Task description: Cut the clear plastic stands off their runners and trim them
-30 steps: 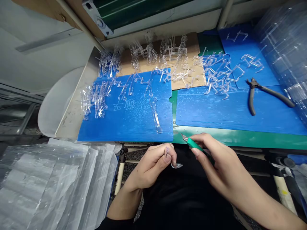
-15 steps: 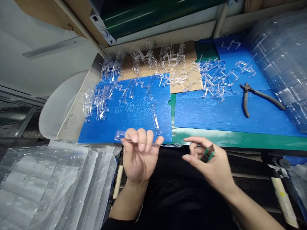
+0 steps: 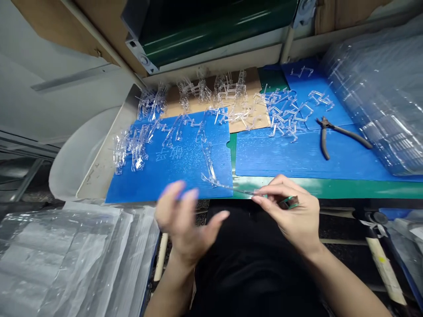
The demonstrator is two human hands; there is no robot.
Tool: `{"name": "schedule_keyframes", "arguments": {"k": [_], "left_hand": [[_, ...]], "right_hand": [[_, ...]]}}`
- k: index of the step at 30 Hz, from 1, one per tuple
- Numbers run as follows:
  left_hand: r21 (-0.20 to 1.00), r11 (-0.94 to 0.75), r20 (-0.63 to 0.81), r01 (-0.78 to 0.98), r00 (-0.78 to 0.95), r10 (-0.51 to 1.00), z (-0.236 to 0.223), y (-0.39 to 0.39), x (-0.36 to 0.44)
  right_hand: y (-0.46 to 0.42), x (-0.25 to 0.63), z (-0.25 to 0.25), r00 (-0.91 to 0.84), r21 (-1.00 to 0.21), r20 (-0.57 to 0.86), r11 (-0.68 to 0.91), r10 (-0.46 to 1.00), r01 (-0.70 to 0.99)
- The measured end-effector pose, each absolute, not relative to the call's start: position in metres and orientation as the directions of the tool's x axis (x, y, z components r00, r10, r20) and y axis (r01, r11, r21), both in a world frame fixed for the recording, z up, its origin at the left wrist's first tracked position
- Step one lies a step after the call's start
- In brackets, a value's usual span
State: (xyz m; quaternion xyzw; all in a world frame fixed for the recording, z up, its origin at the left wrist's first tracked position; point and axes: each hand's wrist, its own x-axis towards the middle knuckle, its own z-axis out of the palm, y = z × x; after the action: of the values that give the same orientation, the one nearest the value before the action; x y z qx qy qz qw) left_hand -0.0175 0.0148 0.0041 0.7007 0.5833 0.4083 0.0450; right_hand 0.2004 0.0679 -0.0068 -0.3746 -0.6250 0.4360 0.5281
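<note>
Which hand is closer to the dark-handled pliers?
Right. The right hand is short of the pliers, slightly to their left; the left hand is much farther left.

1 pair of pliers (image 3: 325, 125) is lying with its 2 handles spread on a blue sheet (image 3: 264, 163). Clear plastic trays (image 3: 380, 88) are sitting at the far right. A green roller (image 3: 211, 39) is spanning the back. Plastic bags (image 3: 66, 259) are overlapping at lower left, and a cream pole (image 3: 95, 42) is slanting above them.

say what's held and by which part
The right hand pinches a clear strip by its right end and clasps a green tool, part unclear; the left hand looks empty.
</note>
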Motion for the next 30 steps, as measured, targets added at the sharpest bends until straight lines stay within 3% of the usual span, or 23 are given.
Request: {"name": "schedule_keyframes", "arguments": {"k": [2,5,9,13,17,30], "left_hand": [[0.395,-0.418,0.445,0.818,0.228,0.866,0.009,0.010,-0.013],[0.472,-0.511,0.372,0.718,0.364,0.854,0.013,0.010,-0.007],[0.553,-0.486,0.432,0.676,0.267,0.862,0.010,0.012,-0.011],[0.581,-0.501,0.445,0.641,0.265,0.856,0.007,0.011,-0.017],[0.600,-0.501,0.465,0.624,0.237,0.853,0.004,0.009,-0.018],[0.526,-0.524,0.486,0.670,0.268,0.832,0.011,0.009,-0.012]], "right_hand": [[0.068,0.202,-0.001,-0.302,-0.896,0.423,0.445,0.854,0.003],[0.064,0.203,0.007,-0.460,-0.846,0.477,0.533,0.749,-0.009],[0.056,0.210,0.015,-0.496,-0.826,0.303,0.484,0.813,0.288],[0.047,0.219,0.022,-0.539,-0.646,0.307,0.588,0.784,0.487],[0.038,0.220,0.029,-0.562,-0.526,0.363,0.661,0.743,0.535],[0.033,0.218,0.033,-0.594,-0.497,0.336,0.674,0.731,0.547]]}}
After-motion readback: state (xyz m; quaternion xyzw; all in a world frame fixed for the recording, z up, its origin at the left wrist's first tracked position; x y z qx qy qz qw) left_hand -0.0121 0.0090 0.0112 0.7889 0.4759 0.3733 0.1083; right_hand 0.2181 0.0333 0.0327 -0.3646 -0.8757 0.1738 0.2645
